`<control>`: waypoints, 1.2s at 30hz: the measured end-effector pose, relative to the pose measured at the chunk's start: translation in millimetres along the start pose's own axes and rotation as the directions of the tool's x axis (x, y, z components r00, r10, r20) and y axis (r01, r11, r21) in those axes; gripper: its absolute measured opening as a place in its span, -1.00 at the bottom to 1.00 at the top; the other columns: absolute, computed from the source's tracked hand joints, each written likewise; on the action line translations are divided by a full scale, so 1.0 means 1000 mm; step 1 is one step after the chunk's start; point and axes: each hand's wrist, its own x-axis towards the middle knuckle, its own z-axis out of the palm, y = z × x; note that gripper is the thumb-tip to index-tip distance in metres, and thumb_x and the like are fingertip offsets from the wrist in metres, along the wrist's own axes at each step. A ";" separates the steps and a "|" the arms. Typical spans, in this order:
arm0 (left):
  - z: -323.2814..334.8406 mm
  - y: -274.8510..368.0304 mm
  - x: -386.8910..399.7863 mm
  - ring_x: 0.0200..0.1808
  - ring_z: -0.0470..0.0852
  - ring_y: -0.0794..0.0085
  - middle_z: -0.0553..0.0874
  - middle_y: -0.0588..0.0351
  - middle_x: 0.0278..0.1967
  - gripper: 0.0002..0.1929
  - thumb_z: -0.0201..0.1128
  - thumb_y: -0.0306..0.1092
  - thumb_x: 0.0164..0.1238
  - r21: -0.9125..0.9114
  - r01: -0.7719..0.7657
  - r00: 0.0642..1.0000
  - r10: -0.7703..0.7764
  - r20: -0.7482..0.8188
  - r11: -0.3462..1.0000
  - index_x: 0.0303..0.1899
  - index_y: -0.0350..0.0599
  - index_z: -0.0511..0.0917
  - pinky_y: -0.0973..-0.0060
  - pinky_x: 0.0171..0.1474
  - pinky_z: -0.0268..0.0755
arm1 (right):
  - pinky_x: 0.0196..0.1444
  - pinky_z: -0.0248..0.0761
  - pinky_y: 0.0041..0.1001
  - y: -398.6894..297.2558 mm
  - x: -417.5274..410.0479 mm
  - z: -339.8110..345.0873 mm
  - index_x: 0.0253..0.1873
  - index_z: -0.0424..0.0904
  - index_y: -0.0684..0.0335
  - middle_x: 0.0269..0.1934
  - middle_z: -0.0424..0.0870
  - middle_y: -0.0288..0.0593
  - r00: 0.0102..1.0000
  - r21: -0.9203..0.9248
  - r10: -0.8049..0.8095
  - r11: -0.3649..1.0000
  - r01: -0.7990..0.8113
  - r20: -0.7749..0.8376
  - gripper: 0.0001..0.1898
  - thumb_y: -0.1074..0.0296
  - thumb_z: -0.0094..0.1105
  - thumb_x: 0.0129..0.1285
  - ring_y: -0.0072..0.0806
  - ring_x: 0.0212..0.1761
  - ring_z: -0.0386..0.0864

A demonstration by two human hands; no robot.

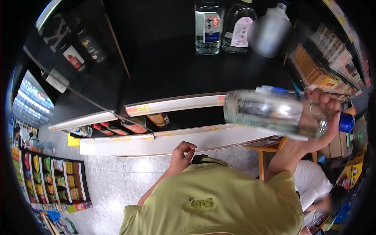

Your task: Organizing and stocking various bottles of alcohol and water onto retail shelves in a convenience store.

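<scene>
My right hand [323, 117] grips a clear glass bottle [264, 113] by its neck and shoulder. The bottle has a blue cap [346, 122] and a pale label, and lies nearly sideways in the air before the black shelf [173, 70]. It looks blurred, and its label cannot be read. Low in front of my body, my left hand [182, 155] holds nothing; its fingers are loosely curled, with the thumb close to the index finger. Farther back on the shelf stand two clear bottles, one with a white, red and blue label [212, 28] and one with a pink label [242, 32].
Beside them is a whitish bottle [271, 29], partly blurred. Several bottles [117, 127] line the lower shelf. Dark bottles [91, 44] occupy the left bay. A snack rack [55, 179] stands at left. To my right are a wooden chair [261, 158] and a person in white [312, 182].
</scene>
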 end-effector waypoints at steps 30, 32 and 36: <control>-0.026 -0.003 -0.025 -0.17 0.70 0.28 0.64 0.04 -0.21 -0.86 0.25 -0.57 0.27 0.015 0.073 0.989 -0.070 -0.133 0.997 -0.16 -0.20 0.65 0.43 -0.08 0.54 | 0.20 0.42 -0.49 0.167 0.139 0.061 0.09 0.65 0.39 -0.02 0.71 -0.07 0.891 -0.598 0.451 0.731 -0.329 0.060 -0.63 0.23 0.26 0.32 -0.45 0.07 0.62; -0.026 -0.003 -0.022 -0.18 0.70 0.28 0.64 0.04 -0.21 -0.86 0.25 -0.57 0.26 0.014 0.056 0.988 -0.053 -0.148 0.998 -0.17 -0.19 0.66 0.43 -0.09 0.54 | 0.26 0.38 -0.46 0.169 0.141 0.065 0.15 0.64 0.33 0.06 0.68 -0.07 0.900 -0.674 0.432 0.681 -0.286 0.055 -0.61 0.18 0.20 0.37 -0.41 0.11 0.61; -0.028 0.001 -0.020 -0.21 0.70 0.28 0.65 0.04 -0.21 -0.85 0.24 -0.56 0.26 0.011 0.040 0.986 -0.038 -0.161 0.999 -0.16 -0.17 0.66 0.42 -0.10 0.54 | 0.29 0.37 -0.41 0.172 0.146 0.058 0.11 0.66 0.36 0.06 0.68 -0.02 0.913 -0.729 0.388 0.661 -0.178 0.129 -0.58 0.12 0.20 0.37 -0.34 0.14 0.60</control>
